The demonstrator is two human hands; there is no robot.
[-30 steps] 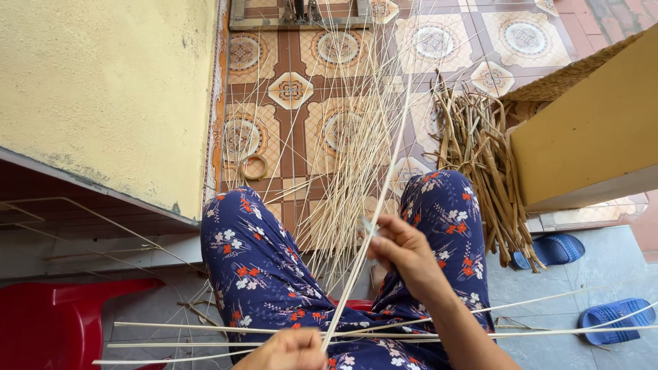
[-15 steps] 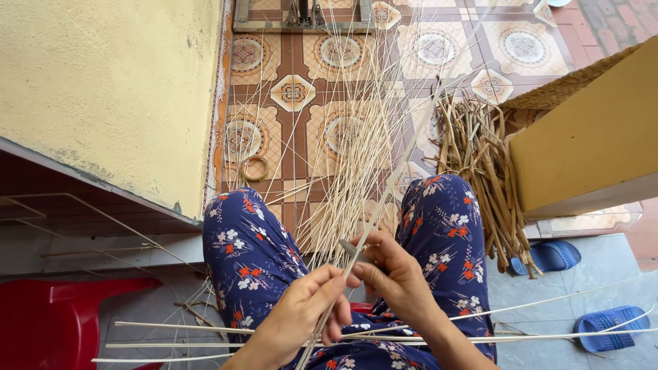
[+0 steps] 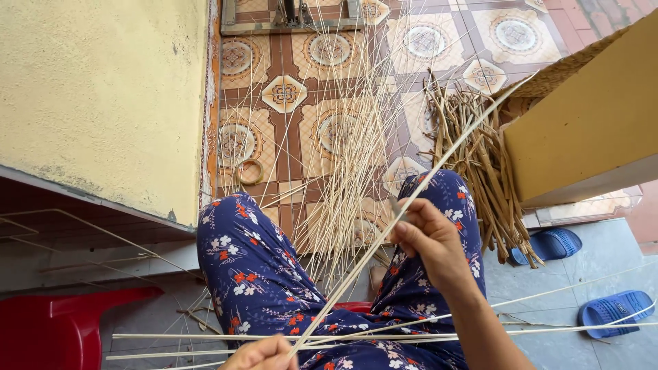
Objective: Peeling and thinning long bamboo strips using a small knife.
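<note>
1. The long pale strip point(image 3: 384, 240) runs on a slant from my left hand point(image 3: 264, 355) at the bottom edge of the view, up through my right hand point(image 3: 428, 240), and on toward the upper right over the tiled floor point(image 3: 288, 137).
2. My right grip pinches the strip near its middle, thumb and fingertips closed on it above my right knee.
3. My left grip is closed round the strip's lower end; only the knuckles show, low in the frame.
4. So the long axis lies lower left to upper right, the free end well beyond my right hand.
5. Other strips point(image 3: 274, 337) lie flat across my lap, crossing under it.
6. Further out, a fan of thin strips point(image 3: 343, 157) spreads on the floor, with a bundle of brown stalks point(image 3: 480, 164) to the right.
</note>
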